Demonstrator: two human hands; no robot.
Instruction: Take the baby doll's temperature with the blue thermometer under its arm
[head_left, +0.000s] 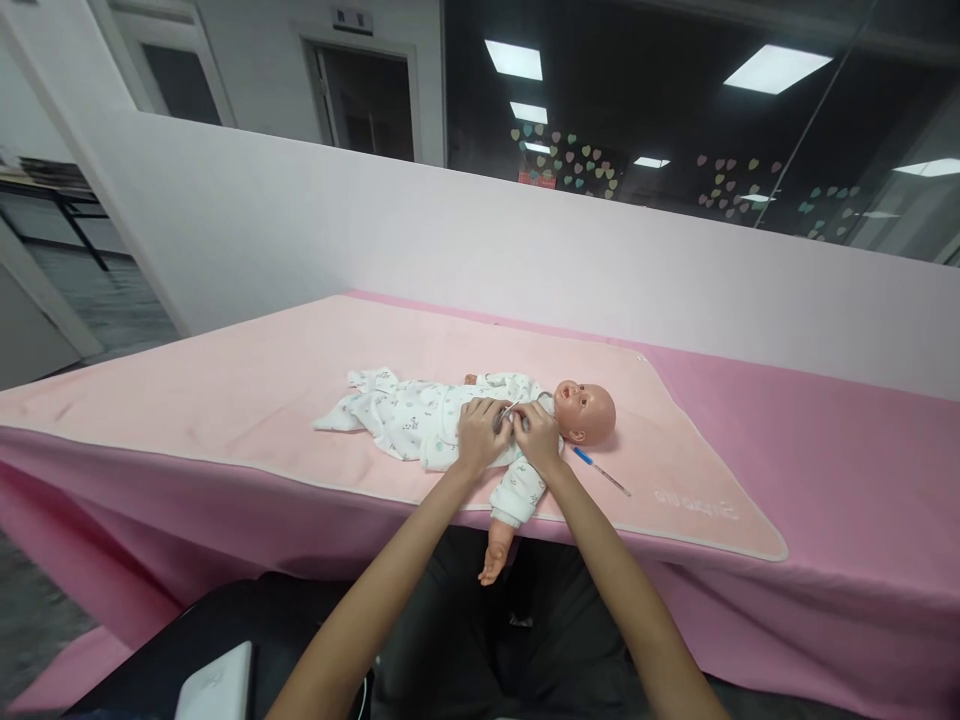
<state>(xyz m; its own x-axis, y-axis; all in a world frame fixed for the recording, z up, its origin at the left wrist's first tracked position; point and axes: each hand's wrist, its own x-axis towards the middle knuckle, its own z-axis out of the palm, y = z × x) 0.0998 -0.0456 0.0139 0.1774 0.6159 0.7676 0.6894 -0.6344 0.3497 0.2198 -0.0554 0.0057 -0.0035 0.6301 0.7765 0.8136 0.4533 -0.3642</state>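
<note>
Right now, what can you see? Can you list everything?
bald plastic baby doll: one, in white printed romper, lying on its back on the blanket
pale pink blanket: one, spread over the table
darker pink tablecloth: one, covering the table
thin blue-tipped stick: one, on the blanket beside the doll's head
white flat object: one, bottom left
left hand: on the doll's chest
right hand: on the doll's chest, pinching the romper

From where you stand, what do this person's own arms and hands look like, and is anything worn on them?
Both forearms are bare to the picture's lower edge: no sleeves, gloves, watch or bracelets show. The left hand and right hand are bare too, with no rings that can be made out at this size.
</note>
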